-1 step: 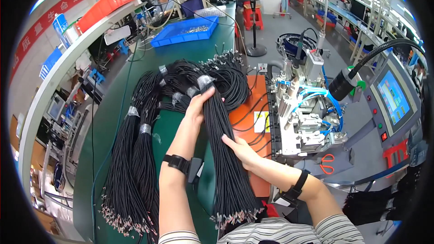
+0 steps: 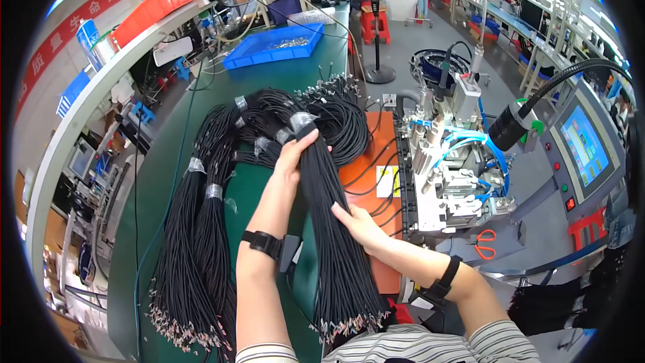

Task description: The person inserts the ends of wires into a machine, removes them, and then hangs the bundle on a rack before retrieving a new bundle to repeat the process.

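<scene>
A thick bundle of black cables (image 2: 339,255) runs down toward my body, its far part bound with clear plastic wrap (image 2: 302,121). Just below that wrap, my left hand (image 2: 293,154) is closed around the bundle, thumb on top. Farther down, my right hand (image 2: 363,227) grips the bundle's right side; its thumb lies over the cables and the other fingers are largely hidden. Bare reddish and whitish wire ends (image 2: 353,326) fan out at the near end. To the left, more wrapped cable bundles (image 2: 195,249) lie on the green table (image 2: 262,195).
Coiled black cables (image 2: 346,131) lie beyond my hands. A machine with metal cylinders and blue tubes (image 2: 457,168) stands at right, beside orange-handled scissors (image 2: 485,245) and a screen panel (image 2: 583,141). A blue tray (image 2: 242,59) of small parts sits at the far end.
The cable bundle has shifted very slightly left below my left hand. Both hands keep their grip, almost in the same place.
</scene>
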The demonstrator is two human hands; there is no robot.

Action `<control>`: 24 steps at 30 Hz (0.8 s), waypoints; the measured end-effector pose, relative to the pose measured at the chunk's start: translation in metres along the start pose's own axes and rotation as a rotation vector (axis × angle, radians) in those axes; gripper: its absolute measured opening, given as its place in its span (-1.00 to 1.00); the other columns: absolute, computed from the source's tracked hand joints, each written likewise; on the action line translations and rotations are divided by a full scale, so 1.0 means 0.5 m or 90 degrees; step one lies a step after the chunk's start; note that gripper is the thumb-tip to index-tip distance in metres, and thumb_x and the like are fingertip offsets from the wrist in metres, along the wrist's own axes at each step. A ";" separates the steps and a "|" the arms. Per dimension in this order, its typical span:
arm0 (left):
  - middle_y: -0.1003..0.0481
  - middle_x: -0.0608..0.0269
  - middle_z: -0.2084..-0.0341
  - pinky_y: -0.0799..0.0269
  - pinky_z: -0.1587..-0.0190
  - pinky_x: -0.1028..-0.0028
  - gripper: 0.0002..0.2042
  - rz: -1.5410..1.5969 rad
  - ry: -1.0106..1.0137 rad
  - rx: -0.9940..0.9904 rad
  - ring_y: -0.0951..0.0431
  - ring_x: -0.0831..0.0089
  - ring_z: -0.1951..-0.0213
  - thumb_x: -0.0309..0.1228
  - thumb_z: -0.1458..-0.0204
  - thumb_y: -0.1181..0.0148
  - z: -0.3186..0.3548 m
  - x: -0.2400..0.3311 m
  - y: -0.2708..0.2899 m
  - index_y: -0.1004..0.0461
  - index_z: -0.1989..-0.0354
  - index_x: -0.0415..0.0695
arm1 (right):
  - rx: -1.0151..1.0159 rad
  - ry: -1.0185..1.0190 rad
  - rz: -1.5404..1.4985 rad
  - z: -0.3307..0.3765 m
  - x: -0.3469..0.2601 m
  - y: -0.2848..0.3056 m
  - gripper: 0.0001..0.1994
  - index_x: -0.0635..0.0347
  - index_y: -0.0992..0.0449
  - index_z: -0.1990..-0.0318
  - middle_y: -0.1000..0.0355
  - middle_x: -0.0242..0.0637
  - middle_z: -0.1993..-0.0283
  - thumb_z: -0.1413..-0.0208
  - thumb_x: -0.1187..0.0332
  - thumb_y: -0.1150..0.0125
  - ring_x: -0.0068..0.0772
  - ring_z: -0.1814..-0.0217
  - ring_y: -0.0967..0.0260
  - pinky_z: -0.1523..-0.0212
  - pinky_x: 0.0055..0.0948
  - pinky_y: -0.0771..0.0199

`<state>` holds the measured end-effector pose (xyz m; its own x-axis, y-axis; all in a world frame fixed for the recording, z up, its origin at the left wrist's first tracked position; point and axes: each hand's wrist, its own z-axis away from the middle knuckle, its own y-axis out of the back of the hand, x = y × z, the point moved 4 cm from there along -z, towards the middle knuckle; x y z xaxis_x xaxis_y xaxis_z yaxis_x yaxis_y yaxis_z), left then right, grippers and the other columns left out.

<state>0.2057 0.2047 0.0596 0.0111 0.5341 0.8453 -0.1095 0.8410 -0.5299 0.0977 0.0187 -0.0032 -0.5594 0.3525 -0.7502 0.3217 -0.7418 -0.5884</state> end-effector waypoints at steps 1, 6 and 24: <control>-0.61 -0.07 0.29 -0.64 0.30 0.24 -0.47 -0.056 0.015 0.038 -0.66 0.19 0.37 -0.07 0.00 -0.39 -0.003 -0.014 0.019 -0.48 0.11 -0.32 | 0.007 0.020 0.235 0.012 -0.028 0.002 -0.55 0.38 -0.47 -0.06 -0.57 -0.24 0.10 -0.13 0.23 -0.34 -0.41 0.13 -0.53 0.03 -0.38 -0.51; -0.62 -0.01 0.37 -0.64 0.31 0.29 -0.59 -0.218 0.024 0.137 -0.66 0.24 0.40 -0.23 0.06 -0.46 -0.024 -0.013 0.045 -0.50 0.24 -0.35 | -0.016 0.126 0.470 0.002 -0.011 0.046 -0.69 0.38 -0.53 0.09 -0.56 -0.25 0.30 -0.11 0.31 -0.30 -0.43 0.23 -0.52 0.13 -0.43 -0.49; -0.56 0.06 0.32 -0.47 0.13 0.30 -0.63 -1.096 -0.456 0.207 -0.57 0.13 0.21 -0.28 0.05 -0.42 0.033 0.093 -0.066 -0.50 0.22 -0.33 | -0.115 -0.147 0.108 0.388 -0.005 0.178 -0.71 0.22 -0.36 -0.13 -0.51 -0.35 0.25 -0.31 0.36 -0.02 -0.66 0.31 -0.41 0.32 -0.63 -0.34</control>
<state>0.1935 0.2005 0.1173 -0.0520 -0.9589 0.2788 -0.5898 0.2548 0.7663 -0.0205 -0.1589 0.0049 -0.6377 0.0781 -0.7663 0.5445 -0.6580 -0.5202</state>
